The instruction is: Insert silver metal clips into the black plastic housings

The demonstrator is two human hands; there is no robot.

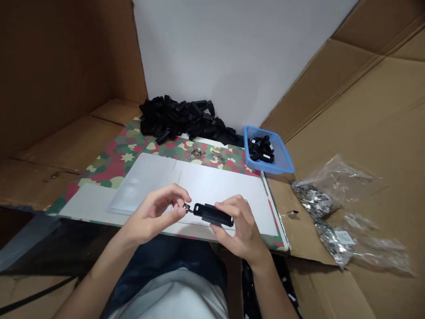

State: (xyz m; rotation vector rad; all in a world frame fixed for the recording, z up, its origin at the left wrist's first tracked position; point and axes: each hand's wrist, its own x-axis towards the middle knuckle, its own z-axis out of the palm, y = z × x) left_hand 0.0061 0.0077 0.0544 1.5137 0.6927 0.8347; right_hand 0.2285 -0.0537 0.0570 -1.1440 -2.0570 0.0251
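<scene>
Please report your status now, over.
Left hand: small metal part pinched. Right hand: black plastic housing gripped. White board beneath.

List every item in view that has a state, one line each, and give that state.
Left hand: pinching a small metal part in its fingertips.
Right hand: gripping a black plastic casing.
Blue plastic basket: holding black casings.
Heap of black casings: loose and jumbled.
Clear plastic bag: lying on cardboard, metal parts inside.
</scene>
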